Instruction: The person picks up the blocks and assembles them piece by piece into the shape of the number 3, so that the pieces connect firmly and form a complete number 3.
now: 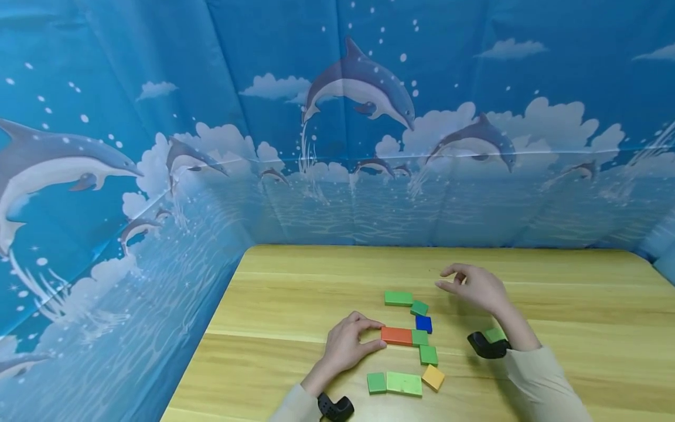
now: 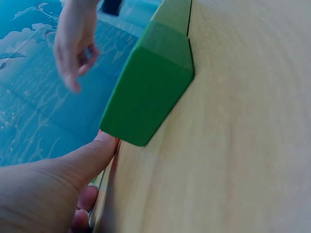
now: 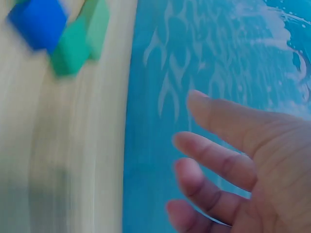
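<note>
My left hand (image 1: 346,344) pinches the left end of a red block (image 1: 396,336), index finger at its far edge and thumb at its near edge. A small green block (image 1: 419,338) adjoins the red block's right end. Beyond it lie a blue block (image 1: 423,324), another small green block (image 1: 419,308) and a long green block (image 1: 398,298). My right hand (image 1: 474,287) hovers right of these with bent fingers and nothing in them. In the right wrist view its fingers (image 3: 214,160) are spread apart.
Nearer me lie a green block (image 1: 429,354), a tilted orange block (image 1: 433,378), a long light-green block (image 1: 404,384) and a small green one (image 1: 377,383). Another green block (image 1: 494,334) is partly hidden by my right wrist camera (image 1: 487,346). A dolphin-print sheet (image 1: 337,205) hangs behind the table.
</note>
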`<state>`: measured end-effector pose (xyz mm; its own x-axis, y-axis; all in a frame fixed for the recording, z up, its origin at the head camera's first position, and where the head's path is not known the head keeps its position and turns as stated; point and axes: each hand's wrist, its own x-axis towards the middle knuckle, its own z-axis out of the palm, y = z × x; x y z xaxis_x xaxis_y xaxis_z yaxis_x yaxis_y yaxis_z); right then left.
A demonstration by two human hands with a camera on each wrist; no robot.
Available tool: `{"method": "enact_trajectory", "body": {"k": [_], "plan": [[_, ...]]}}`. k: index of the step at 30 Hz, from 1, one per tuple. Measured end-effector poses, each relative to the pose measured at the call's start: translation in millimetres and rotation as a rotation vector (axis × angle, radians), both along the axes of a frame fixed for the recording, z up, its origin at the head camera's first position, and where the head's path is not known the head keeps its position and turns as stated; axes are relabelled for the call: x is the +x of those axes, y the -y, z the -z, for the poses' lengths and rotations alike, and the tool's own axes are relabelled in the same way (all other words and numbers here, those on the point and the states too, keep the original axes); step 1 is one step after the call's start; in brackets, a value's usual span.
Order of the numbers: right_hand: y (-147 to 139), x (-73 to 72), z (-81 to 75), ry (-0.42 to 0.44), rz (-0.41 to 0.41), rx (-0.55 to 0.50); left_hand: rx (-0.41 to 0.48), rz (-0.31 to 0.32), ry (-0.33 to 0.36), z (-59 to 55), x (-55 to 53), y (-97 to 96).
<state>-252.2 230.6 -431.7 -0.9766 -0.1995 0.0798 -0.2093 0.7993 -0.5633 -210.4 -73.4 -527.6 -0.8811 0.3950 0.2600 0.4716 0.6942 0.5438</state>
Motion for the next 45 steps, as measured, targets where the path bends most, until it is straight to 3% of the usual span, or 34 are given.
{"method": "enact_trajectory", "body": {"k": [6,11,16,32,45], "plan": [[-38,32.6,2.4,-0.002,-0.017,0.116,-0.002,-0.005,-0.005,-2.1,-1.0,0.6],[-55,52.3,14.4,0.106,0.002,0.187,0.007,-0.003,-0.006,-3.1,-0.6,2.4],[-60,64.0,21.8,0.203,0.087,0.225,0.001,-0.002,0.001,-4.1,-0.6,2.9],[-54,82.1,39.1,0.163,0.152,0.216,0.008,-0.003,0.006,-2.9,1.5,1.0],[-53,85.6,42.9,0.131,0.159,0.229,0.026,0.014,-0.020,-2.6,1.8,0.3]]}}
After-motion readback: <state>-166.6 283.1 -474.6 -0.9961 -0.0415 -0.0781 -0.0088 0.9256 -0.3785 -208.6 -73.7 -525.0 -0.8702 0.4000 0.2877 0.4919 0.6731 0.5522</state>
